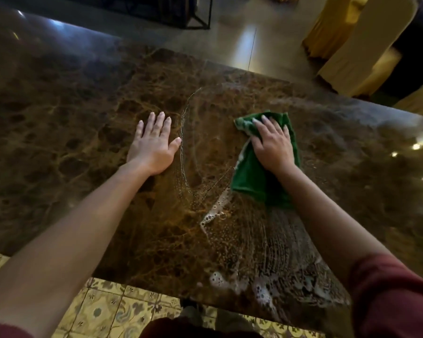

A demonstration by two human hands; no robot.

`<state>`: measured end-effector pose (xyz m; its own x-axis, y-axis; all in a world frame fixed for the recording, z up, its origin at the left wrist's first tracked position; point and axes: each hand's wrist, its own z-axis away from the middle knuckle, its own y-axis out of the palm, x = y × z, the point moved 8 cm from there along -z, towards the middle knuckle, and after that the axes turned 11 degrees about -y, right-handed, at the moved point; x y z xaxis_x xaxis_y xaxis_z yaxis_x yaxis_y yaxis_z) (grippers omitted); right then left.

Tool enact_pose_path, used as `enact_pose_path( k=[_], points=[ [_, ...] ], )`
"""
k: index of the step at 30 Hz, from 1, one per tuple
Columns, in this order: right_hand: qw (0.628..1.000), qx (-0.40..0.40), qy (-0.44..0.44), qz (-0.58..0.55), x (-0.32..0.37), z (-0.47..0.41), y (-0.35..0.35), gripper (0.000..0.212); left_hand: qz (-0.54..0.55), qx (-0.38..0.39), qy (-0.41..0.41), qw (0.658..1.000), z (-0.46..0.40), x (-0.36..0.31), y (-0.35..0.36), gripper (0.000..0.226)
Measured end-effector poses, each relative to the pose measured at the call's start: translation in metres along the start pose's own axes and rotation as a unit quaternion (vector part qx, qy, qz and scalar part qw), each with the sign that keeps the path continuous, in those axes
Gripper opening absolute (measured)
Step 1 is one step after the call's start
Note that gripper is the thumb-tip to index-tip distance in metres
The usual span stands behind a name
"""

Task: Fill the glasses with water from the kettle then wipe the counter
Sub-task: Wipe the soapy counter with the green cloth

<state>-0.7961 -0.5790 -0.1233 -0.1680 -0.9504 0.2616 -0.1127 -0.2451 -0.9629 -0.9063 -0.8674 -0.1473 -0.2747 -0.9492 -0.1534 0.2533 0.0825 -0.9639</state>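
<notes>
A brown marble counter (83, 123) fills most of the view. My right hand (272, 145) presses flat on a green cloth (252, 176) that lies on the counter right of centre. My left hand (154, 145) rests flat on the marble with fingers apart and nothing in it, a short way left of the cloth. Soapy streaks and foam bubbles (215, 215) run in arcs between my hands and down to the counter's near edge. No kettle and no glasses are in view.
The counter's far edge runs diagonally from upper left to right. Beyond it lie a shiny floor (230, 32), a dark metal frame (195, 18) and yellow draped furniture (352, 40). Patterned floor tiles (112, 311) show below the near edge.
</notes>
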Motion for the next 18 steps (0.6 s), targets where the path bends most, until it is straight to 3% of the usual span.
enact_pose_path(
  k=[5,11,14,18],
  points=[
    [0.994,0.061,-0.088,0.019,0.080,-0.022,0.026,0.059,0.039,0.059,0.006,0.997,-0.008,0.001,-0.006,0.066],
    [0.964,0.087,-0.251,0.004,0.161,0.142,0.033,0.057,0.015,0.040,0.009,0.999,-0.012,0.003,-0.003,0.065],
    [0.975,0.068,-0.212,0.023,0.114,0.163,0.022,0.056,0.018,0.025,0.005,0.999,-0.008,0.002,-0.004,0.065],
    [0.995,0.052,-0.062,0.051,0.011,0.151,-0.004,0.060,0.046,0.013,0.014,0.999,0.009,0.003,-0.010,0.068]
  ],
)
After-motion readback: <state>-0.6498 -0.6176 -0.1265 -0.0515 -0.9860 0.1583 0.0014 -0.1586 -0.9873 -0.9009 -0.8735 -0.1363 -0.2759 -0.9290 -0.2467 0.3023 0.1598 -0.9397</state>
